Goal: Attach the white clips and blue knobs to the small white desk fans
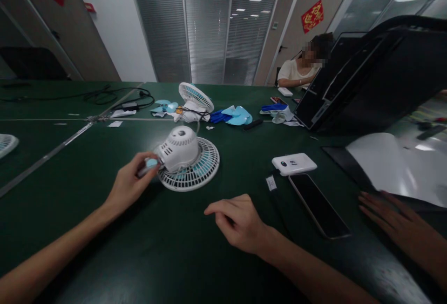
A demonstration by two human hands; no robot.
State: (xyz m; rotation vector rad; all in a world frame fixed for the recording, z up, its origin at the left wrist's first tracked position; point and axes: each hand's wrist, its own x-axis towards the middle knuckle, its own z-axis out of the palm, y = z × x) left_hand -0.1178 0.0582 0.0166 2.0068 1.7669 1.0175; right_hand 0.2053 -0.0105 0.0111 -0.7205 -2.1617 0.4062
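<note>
A small white fan (179, 148) lies face down on the green table, its round grille (206, 166) flat against the surface and light blue blades showing through. My left hand (134, 173) is closed on a grey and light blue part at the left end of the fan's motor housing; its exact shape is partly hidden by my fingers. To the right of the fan, my right hand (242, 222) hovers over or rests on the table, holding nothing. Its index finger reaches toward the fan, the other fingers are curled, and a gap shows below the index finger.
Behind lie another fan (195, 101), loose blue blades (239, 115) and black cables (108, 94). A white device (295, 163) and a phone (318, 206) lie rightward. Another person's hand (398, 220) rests near a white sheet (401, 164). A large black case (377, 76) stands behind; someone sits beyond.
</note>
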